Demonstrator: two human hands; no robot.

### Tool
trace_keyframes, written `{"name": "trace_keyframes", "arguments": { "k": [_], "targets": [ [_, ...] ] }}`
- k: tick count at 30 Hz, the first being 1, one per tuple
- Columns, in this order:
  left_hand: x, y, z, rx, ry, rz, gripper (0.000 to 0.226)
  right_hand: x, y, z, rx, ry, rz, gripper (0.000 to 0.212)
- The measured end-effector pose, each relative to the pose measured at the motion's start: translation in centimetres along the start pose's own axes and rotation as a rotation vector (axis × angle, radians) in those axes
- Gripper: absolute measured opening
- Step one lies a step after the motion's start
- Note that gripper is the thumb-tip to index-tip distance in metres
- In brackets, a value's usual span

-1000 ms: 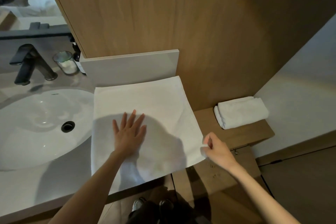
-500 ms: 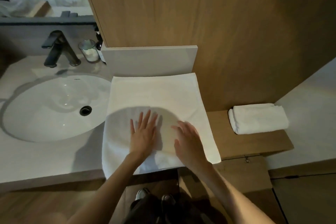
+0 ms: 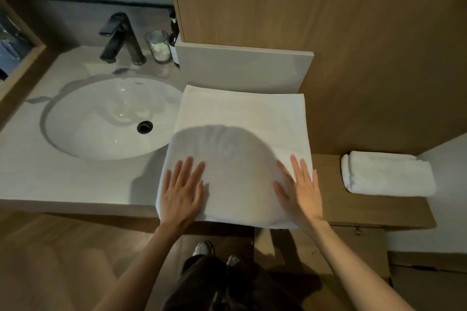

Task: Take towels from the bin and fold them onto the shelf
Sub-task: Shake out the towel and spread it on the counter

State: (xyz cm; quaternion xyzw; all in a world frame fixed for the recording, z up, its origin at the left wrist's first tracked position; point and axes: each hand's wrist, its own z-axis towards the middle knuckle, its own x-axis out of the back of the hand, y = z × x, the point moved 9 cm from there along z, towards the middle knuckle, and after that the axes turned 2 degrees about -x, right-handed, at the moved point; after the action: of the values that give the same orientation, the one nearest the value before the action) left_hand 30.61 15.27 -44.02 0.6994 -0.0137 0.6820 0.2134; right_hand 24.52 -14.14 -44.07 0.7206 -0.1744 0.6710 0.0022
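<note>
Pressing the spread towel (image 3: 242, 113), left hand (image 3: 180, 194) and right hand (image 3: 299, 192) lie flat, grip released (sink (image 3: 101, 118) alongside, folded towel (image 3: 386, 174) on shelf (image 3: 366, 209)).

Both hands (image 3: 242, 194) flat on towel (image 3: 242, 118), countertop (image 3: 75, 179) by sink (image 3: 111, 118).

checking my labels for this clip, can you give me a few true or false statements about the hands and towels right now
1. The left hand and right hand both lie flat on the spread towel. True.
2. A folded towel lies on the wooden shelf at the right. True.
3. The right hand pinches a corner of the spread towel. False: its fingers are straight and press flat.
4. A glass stands beside the faucet behind the sink. True.
5. A towel lies in the sink. False: the sink shows only its drain.
</note>
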Motion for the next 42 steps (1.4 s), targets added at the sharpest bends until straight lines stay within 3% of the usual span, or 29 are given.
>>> {"name": "trace_keyframes", "arguments": {
  "k": [5,9,13,17,20,22,24,28,32,35,38,42],
  "targets": [
    [0.6,-1.5,-1.2,-0.055,0.024,-0.018,0.057,0.4,-0.1,-0.1,-0.008,0.014,0.003,0.057],
    [2.4,-1.6,-0.8,0.09,0.11,-0.152,0.059,1.0,-1.9,0.2,-0.145,-0.093,-0.137,0.057],
    [2.9,3.1,2.7,0.009,0.117,-0.071,0.055,1.9,-9.2,1.7,0.097,0.053,-0.035,0.062],
    [-1.0,5.4,4.3,-0.036,-0.036,-0.022,0.056,-1.5,-13.3,2.4,0.171,-0.015,-0.048,0.056],
    [-1.7,4.6,3.7,-0.016,-0.065,-0.029,0.051,-2.4,-11.2,2.2,0.19,-0.041,-0.117,0.055],
    [-1.1,3.8,3.2,-0.012,-0.06,-0.043,0.05,-1.9,-8.8,2.1,0.189,-0.027,-0.034,0.053],
    [-0.5,2.7,2.7,0.0,-0.043,-0.061,0.05,-1.2,-5.9,2.4,0.134,-0.023,0.053,0.052],
    [-0.1,1.1,1.5,-0.019,-0.023,-0.092,0.052,-0.1,-1.7,2.5,0.03,-0.019,-0.057,0.059],
    [1.5,0.7,2.0,-0.045,0.047,-0.069,0.041,0.8,-2.4,2.4,-0.062,-0.004,0.046,0.051],
    [3.0,1.9,4.5,-0.069,0.136,-0.064,0.034,2.2,-5.4,3.5,-0.022,0.148,0.217,0.039],
    [2.5,4.7,8.1,-0.104,0.069,-0.098,0.045,1.6,-10.0,6.6,0.092,0.164,0.168,0.046],
    [-0.7,6.2,12.1,-0.139,-0.145,0.001,0.054,-1.0,-13.1,10.4,0.146,0.024,0.046,0.05]
  ]
}}
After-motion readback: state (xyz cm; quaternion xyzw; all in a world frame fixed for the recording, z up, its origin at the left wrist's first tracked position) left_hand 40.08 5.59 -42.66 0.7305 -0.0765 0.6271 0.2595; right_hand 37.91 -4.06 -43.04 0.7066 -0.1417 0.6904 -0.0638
